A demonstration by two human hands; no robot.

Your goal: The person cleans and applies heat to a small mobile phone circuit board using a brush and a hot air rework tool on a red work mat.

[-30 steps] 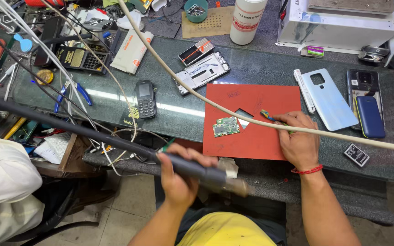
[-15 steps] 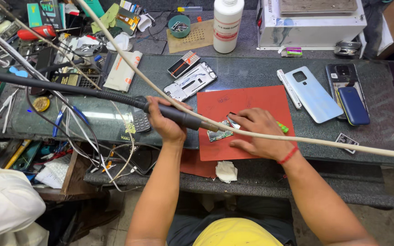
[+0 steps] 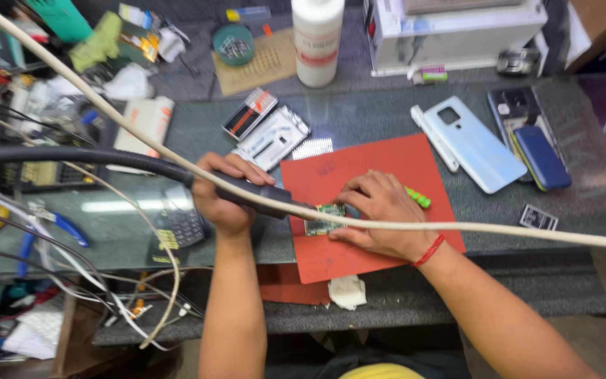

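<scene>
The left hand (image 3: 224, 196) has its fingers closed around the black handle of a hot-air tool (image 3: 247, 191), its nozzle aimed right at a small green circuit board (image 3: 322, 219). The board lies on a red mat (image 3: 380, 158) near the middle of the counter (image 3: 359, 116). The right hand (image 3: 381, 214) rests on the mat, fingers bent, pressing the board's right edge. A pale blue phone back (image 3: 477, 144) lies to the right.

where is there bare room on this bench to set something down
Bare glass lies right of the red mat, below the pale phone back, up to a small card. Another strip runs between the white bottle and the mat. The left side is crowded with cables and tools.
</scene>
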